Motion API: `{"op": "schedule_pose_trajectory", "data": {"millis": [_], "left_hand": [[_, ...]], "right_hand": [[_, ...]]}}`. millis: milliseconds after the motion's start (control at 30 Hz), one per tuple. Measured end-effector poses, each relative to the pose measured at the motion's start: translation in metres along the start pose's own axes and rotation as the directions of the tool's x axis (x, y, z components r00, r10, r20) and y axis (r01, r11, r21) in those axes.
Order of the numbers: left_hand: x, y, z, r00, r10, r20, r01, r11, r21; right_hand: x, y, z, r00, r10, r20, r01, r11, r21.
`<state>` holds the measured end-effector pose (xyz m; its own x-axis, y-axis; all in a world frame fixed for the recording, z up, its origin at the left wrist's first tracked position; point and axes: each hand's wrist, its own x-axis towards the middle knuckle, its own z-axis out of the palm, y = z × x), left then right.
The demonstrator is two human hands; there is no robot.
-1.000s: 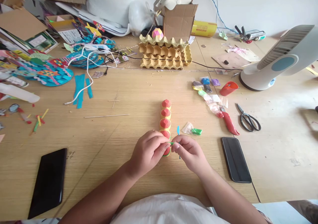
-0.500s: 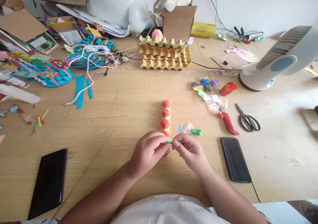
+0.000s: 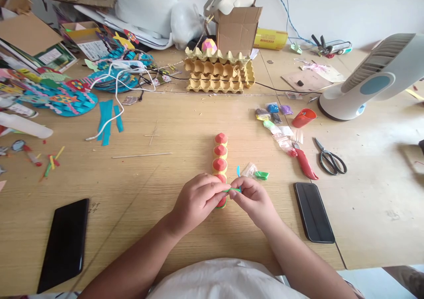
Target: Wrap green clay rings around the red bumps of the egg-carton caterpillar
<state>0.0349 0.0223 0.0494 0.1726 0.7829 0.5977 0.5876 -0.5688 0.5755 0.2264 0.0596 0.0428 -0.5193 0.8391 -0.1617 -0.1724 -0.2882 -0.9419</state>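
My left hand (image 3: 198, 199) and my right hand (image 3: 251, 198) meet low in the middle of the table, fingertips pinched together on a thin green strip of clay (image 3: 232, 190). Right behind them lies a row of yellow egg-carton cups with red peaks (image 3: 220, 155); its near end is hidden under my fingers. A small blue tool (image 3: 237, 171) sticks up just beyond my right hand, and I cannot tell whether that hand holds it. A little plastic bag with a green lump of clay (image 3: 258, 173) lies to the right.
A black phone (image 3: 313, 211) lies right of my hands, another phone (image 3: 64, 242) at the near left. Scissors (image 3: 328, 158), a red-handled knife (image 3: 304, 163), a red cup (image 3: 304, 118), clay packets (image 3: 273, 111) and a white fan (image 3: 374, 81) are to the right. Egg trays (image 3: 219, 74) stand behind; paper crafts (image 3: 62, 96) crowd the left.
My hands have stayed in place and kept working the green strip, which now shows a little longer between the fingertips. The blue tool has shifted slightly.
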Motion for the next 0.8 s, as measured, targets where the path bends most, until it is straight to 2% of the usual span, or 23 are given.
{"op": "schedule_pose_trajectory", "data": {"millis": [267,367,600,800], "left_hand": [[-0.0017,0.0000,-0.0005,0.999,0.018,0.038,-0.019,0.999,0.028],[-0.0011,0.0008,-0.0003,0.999,0.004,0.046,-0.005,1.000,0.023],[0.0025,0.0035,-0.0001,1.000,-0.020,0.012,0.021,0.998,-0.058],[0.0015,0.0025,-0.0001,1.000,-0.028,-0.002,0.027,0.997,-0.073]], "right_hand": [[-0.0001,0.0027,0.0011,0.999,-0.029,0.014,0.029,0.998,-0.047],[0.0000,0.0014,-0.0004,0.999,-0.053,0.002,0.052,0.987,-0.154],[-0.0012,-0.0015,-0.0034,0.979,-0.200,0.036,0.198,0.902,-0.384],[-0.0013,-0.0054,-0.0033,0.954,-0.283,0.095,0.295,0.839,-0.458]]}}
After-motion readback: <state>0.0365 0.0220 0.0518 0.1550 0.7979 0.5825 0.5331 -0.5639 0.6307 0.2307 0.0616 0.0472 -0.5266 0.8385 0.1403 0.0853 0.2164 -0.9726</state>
